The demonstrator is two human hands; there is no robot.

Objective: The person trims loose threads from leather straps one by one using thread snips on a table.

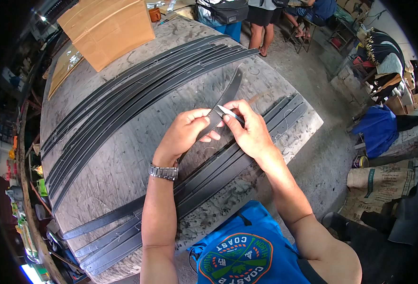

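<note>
A black stitched belt strap (231, 89) is pinched in my left hand (184, 131), its pointed end reaching away over the table. My right hand (252, 132) grips a small pointed blade (228, 112) with a dark handle, its bright tip against the strap's stitched edge. Whether it is a knife or one half of a pair of snips I cannot tell. Below both hands lies a bundle of black belt straps (213, 173) with light stitching and loose thread ends. Part of the held strap is hidden behind my fingers.
More black straps (138, 92) lie in a curved row across the worn table (109, 184). A cardboard box (107, 33) stands at its far left. Beyond the far edge are people standing and sitting. Sacks (381, 184) and a blue cloth (375, 130) are at the right.
</note>
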